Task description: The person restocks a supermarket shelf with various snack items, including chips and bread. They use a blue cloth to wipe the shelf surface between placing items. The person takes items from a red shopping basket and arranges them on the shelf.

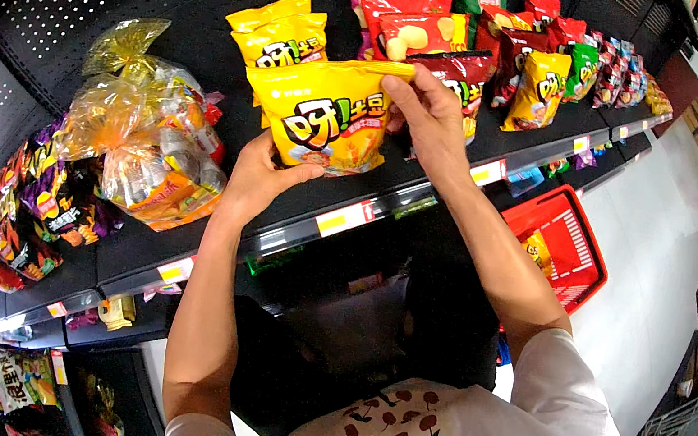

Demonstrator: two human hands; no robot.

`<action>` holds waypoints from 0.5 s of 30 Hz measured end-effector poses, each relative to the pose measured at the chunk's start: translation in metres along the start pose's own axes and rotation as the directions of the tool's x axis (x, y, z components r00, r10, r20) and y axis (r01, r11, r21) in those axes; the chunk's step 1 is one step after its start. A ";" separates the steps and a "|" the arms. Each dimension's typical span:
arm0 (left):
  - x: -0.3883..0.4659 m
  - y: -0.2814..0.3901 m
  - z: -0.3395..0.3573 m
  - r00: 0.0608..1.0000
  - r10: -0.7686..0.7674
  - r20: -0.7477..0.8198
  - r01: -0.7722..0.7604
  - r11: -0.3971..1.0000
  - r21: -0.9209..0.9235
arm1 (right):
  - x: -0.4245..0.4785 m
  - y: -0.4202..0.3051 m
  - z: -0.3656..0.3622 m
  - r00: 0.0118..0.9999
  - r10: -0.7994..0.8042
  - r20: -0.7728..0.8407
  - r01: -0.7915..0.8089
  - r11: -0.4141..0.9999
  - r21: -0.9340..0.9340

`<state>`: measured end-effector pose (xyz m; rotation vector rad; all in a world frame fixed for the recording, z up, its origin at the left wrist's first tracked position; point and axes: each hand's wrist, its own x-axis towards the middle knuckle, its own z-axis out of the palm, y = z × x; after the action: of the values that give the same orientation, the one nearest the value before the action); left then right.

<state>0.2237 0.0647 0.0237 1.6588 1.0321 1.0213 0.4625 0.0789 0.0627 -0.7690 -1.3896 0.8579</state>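
Note:
Both hands hold one yellow bag of potato snacks [331,116] above a black store shelf [170,244], its printed front towards me. My left hand [270,175] grips the lower left corner, thumb across the front. At the upper right corner, my right hand [430,118] pinches the top seal between thumb and fingers. Just behind the held bag stand more yellow snack bags [283,29], partly covered by it. A dark red snack bag [461,71] is behind my right hand and partly hidden.
Clear plastic sacks of packaged snacks [158,167] sit left of my left hand. Red chip bags [413,29] and another yellow bag [539,90] stand to the right. A price-tag rail [349,218] edges the shelf. A red shopping basket [585,283] with a yellow packet is at my right.

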 end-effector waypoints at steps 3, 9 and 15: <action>0.011 -0.015 -0.013 0.998 -0.058 -0.035 0.058 0.998 0.016 | 0.022 0.035 0.005 0.999 0.030 0.021 -0.031 0.999 0.035; 0.035 -0.064 -0.025 0.984 -0.141 -0.105 0.137 0.990 -0.041 | 0.021 0.088 0.010 0.943 0.284 0.174 -0.245 0.945 -0.217; 0.044 -0.074 -0.023 0.970 -0.096 -0.223 0.102 0.995 0.016 | 0.017 0.113 0.016 0.928 0.298 0.223 -0.181 0.885 -0.430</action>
<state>0.2016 0.1298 -0.0333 1.5223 1.2684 1.1490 0.4396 0.1489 -0.0258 -1.1937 -1.7852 0.9112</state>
